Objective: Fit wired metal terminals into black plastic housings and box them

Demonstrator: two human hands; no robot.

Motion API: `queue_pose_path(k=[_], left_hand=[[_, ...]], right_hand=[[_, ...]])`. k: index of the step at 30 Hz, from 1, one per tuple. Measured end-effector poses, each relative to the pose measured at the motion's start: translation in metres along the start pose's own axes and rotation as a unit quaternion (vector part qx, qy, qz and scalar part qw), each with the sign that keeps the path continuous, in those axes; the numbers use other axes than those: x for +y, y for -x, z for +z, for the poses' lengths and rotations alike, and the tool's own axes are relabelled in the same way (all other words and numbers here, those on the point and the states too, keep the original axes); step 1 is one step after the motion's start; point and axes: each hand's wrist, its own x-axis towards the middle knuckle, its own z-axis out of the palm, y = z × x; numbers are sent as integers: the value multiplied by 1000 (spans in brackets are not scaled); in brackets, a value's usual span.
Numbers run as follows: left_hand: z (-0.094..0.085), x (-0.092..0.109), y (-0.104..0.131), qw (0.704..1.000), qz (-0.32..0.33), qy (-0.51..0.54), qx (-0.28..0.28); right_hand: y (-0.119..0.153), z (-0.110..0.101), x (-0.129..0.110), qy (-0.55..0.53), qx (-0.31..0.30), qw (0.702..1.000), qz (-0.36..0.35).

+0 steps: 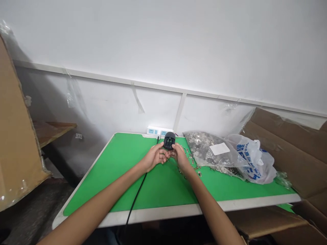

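Note:
A small black case (169,141) with its rounded lid raised is held up over the far part of the green table (102,177). My left hand (155,157) grips its left side, with the thumb on the lower left edge. On the other side, my right hand (180,156) pinches the lower right edge. The fingers of both hands meet below the case. Dark compartments with tiny greenish spots show inside it. Right behind stands a white power strip (156,131) with blue sockets, against the wall.
A clear bag of small metal parts (204,146) lies to the right, beside a white plastic bag (255,160). Loose metal pieces (199,173) are scattered near my right hand. A black cable (138,192) crosses the table. Cardboard boxes stand at left (20,136) and right (286,149).

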Motion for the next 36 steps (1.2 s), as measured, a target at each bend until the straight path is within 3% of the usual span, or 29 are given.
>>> queue_pose_path(k=[4,7,8,10,12,13,15,20,23,27,31,36], left_hand=[[0,9,2,999,-46,18,-5],[1,11,4,998,-46,-29,10],[2,10,5,998,-40,-52,18],[7,7,6,995,-19,-90,34],[13,4,6,993,26,-106,47],[16,3,5,991,57,-107,53],[22,2,4,986,110,-108,65],[21,8,12,978,117,-85,151],[17,11,23,966,125,-130,187],[16,11,37,951,125,-230,162],[24,6,44,950,85,-273,128],[37,-4,57,945,46,-287,148]], right_hand=[[2,-1,-3,40,4,999,-11],[11,1,-6,218,44,972,-80],[14,1,-6,305,58,942,-128],[19,3,-4,460,64,852,-242],[23,3,-2,540,47,768,-340],[24,3,-1,554,38,744,-372],[26,2,1,551,28,729,-406],[29,0,3,480,28,786,-389],[30,0,5,452,40,819,-351],[33,4,3,387,58,873,-289],[35,7,-3,272,106,925,-241],[29,7,-7,174,142,956,-188]])
